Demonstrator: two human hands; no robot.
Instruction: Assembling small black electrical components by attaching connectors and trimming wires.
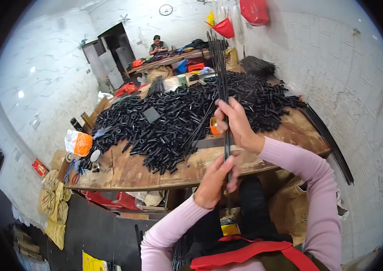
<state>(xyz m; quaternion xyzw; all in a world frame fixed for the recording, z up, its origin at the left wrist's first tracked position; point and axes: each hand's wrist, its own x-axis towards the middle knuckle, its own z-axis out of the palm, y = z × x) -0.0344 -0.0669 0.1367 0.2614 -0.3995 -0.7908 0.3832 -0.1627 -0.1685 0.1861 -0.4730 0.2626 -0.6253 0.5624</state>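
A bundle of long thin black rods (221, 74) stands nearly upright in front of me, above the near edge of the table. My right hand (238, 121) is closed around its middle. Lower down, my left hand (215, 179) grips the same bundle near its bottom end. Behind the rods spreads a big heap of short black tubular pieces (169, 119). A small orange box (215, 126) stands beside my right hand, partly hidden by it. A flat metal strip (209, 143) lies on the wooden table (132, 174) behind the bundle.
More long black rods (329, 142) overhang the table's right edge. A dark green square piece (151, 114) rests on the heap. An orange and white bag (79, 142) and pliers (75, 176) lie at left. Yellow sacks (54, 207) stack on the floor. A person (157, 46) sits at a farther table.
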